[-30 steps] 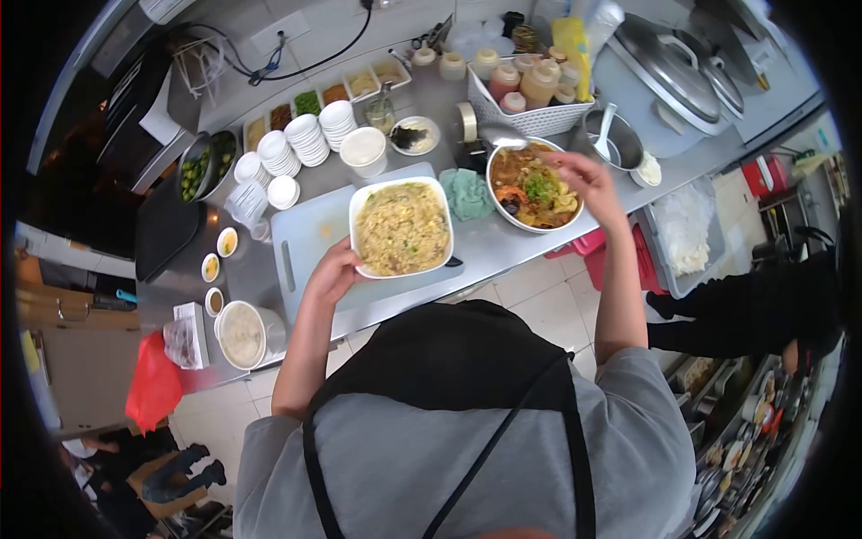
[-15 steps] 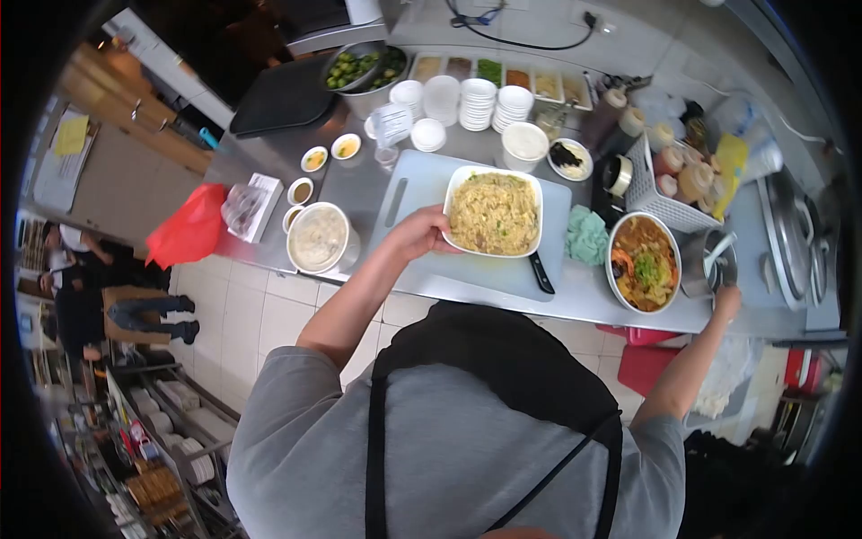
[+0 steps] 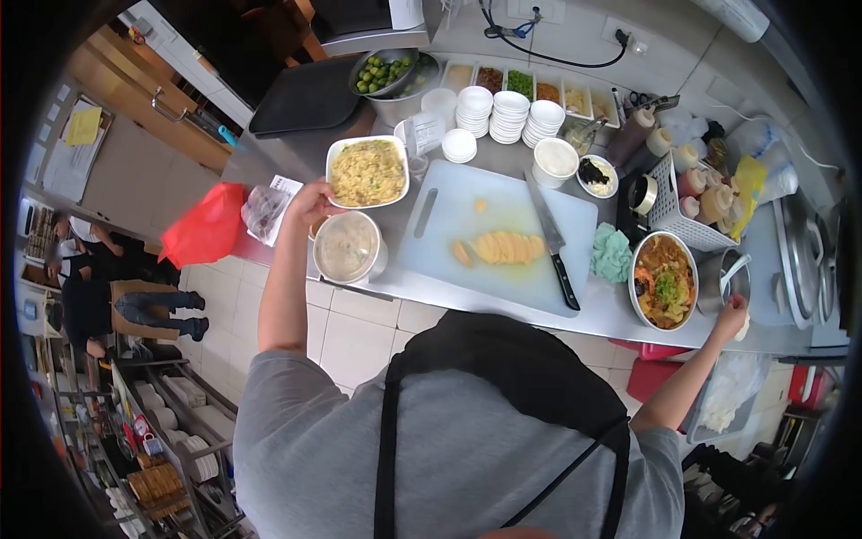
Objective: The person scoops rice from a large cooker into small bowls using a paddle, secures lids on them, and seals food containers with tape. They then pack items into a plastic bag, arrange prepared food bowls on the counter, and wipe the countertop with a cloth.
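Pinching the rice bowl (image 3: pixel 406 171) with the left hand (image 3: pixel 312 202) toward the tabletop's (image 3: pixel 269 160) left edge; at the steel pot (image 3: pixel 708 271) with the right hand (image 3: pixel 734 316), grip unclear.

A square white bowl (image 3: pixel 406 181) of yellow, green-flecked food (image 3: pixel 367 171) sits upright, its near-left edge in the left hand (image 3: pixel 310 203). By the right hand (image 3: pixel 733 314), contact unclear, a round metal pot (image 3: pixel 708 292) holds a leaning white-handled utensil (image 3: pixel 737 267), just beside a white-rimmed bowl (image 3: pixel 633 296) of reddish-brown, green-topped food.
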`<state>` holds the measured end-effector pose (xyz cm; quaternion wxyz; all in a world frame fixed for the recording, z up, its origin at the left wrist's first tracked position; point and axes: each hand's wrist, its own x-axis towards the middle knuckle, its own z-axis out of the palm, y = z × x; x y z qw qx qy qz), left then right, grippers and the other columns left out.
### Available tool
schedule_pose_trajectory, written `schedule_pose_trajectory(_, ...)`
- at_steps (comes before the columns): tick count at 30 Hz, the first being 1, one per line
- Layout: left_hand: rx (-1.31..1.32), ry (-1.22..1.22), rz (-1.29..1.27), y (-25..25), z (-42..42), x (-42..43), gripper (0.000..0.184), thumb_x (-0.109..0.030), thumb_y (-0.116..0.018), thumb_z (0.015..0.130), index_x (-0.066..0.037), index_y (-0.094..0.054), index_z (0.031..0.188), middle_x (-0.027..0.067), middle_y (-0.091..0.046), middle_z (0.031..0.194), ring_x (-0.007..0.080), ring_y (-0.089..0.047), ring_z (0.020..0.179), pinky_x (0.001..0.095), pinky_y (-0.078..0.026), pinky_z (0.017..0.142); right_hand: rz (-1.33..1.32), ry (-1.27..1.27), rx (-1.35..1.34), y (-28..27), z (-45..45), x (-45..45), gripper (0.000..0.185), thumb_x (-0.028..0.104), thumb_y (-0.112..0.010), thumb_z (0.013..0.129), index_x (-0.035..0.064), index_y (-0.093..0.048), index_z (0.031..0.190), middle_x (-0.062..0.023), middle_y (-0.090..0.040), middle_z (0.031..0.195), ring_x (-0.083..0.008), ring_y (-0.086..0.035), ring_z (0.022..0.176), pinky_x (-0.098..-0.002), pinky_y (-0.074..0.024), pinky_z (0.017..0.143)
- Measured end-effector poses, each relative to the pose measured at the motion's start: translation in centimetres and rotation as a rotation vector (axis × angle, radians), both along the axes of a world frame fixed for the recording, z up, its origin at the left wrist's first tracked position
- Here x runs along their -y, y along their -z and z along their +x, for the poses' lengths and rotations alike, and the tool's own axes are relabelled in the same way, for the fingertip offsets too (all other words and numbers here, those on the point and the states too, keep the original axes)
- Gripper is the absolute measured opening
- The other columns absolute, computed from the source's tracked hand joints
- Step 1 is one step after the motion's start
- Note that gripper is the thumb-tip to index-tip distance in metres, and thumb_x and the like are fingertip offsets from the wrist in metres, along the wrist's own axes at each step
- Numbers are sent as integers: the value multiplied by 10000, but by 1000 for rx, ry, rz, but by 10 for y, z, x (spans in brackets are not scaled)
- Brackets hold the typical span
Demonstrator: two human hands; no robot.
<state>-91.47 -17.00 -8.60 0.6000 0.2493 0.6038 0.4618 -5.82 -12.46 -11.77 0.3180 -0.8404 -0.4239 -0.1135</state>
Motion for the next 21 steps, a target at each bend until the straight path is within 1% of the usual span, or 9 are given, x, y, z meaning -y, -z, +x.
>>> schedule_pose_trajectory(3, -10, -12, -80, 20, -30, -8, 374, 16, -446, 614, 73, -441, 984, 182, -554, 954, 333, -603, 836, 391, -555, 690, 6, -30, -52, 2, -15, 7, 189, 163, -543, 786, 78, -632, 930, -112, -641, 852, -255, -610, 779, -356, -452, 683)
schedule_pose_trajectory(6, 49, -7, -142, 46, -50, -17, 395, 1, -457, 606, 98, -460, 989, 204, -560, 950, 326, -607, 808, 371, -562, 665, 34, -18, 89, 4, -26, 9, 227, 242, -550, 803, 58, -644, 896, -155, -630, 815, -291, -603, 744, -365, -451, 654)
schedule_pose_trajectory(9, 124, 35, -184, 72, -67, -24, 446, 1, -458, 611, 83, -445, 1049, 188, -559, 981, 306, -595, 866, 410, -529, 748, 67, -89, -49, -34, -89, 17, 360, 386, -618, 764, 41, -651, 859, -145, -634, 781, -286, -607, 724, -356, -450, 647)
schedule_pose_trajectory(12, 91, 162, -197, 95, -83, -28, 450, 3, -451, 615, 46, -456, 1063, 168, -568, 985, 270, -603, 849, 379, -515, 775, 56, -338, -15, -44, -140, 11, 218, 254, -642, 742, 51, -661, 817, -131, -632, 785, -278, -602, 735, -350, -455, 668)
schedule_pose_trajectory(14, 51, 172, -231, 99, -84, -28, 436, -4, -453, 630, 23, -468, 1066, 146, -583, 963, 255, -608, 828, 358, -522, 734, 30, -529, 234, -42, -181, 9, 151, 179, -628, 719, 53, -664, 793, -128, -627, 787, -282, -590, 732, -367, -454, 679)
schedule_pose_trajectory(15, 45, 187, -227, 100, -84, -27, 413, -3, -450, 642, 14, -476, 1054, 135, -588, 937, 241, -611, 799, 344, -525, 698, -43, -554, 92, -42, -210, 9, 122, 137, -614, 704, 54, -664, 779, -130, -624, 789, -287, -579, 746, -378, -449, 695)
schedule_pose_trajectory(17, 44, 211, -221, 100, -82, -25, 390, -2, -448, 654, 5, -484, 1043, 124, -594, 911, 227, -613, 769, 331, -528, 663, -222, -758, 25, -7, -238, -2, 124, 138, -617, 693, 59, -662, 776, -122, -618, 773, -280, -569, 786, -373, -455, 732)
schedule_pose_trajectory(19, -83, 256, -205, 97, -83, -23, 316, -22, -463, 699, -18, -503, 1012, 96, -594, 859, 183, -600, 695, 295, -519, 609, -263, -938, 211, 20, -265, -6, 235, 193, -614, 706, 101, -645, 920, -93, -620, 821, -259, -569, 824, -353, -476, 721)
schedule_pose_trajectory(21, -76, 257, -191, 105, -98, -21, 272, -36, -472, 720, -27, -512, 989, 84, -591, 836, 159, -588, 675, 275, -510, 594, -250, -921, 501, 57, -274, -14, 202, 151, -603, 708, 55, -635, 882, -104, -618, 871, -274, -571, 830, -357, -471, 750)
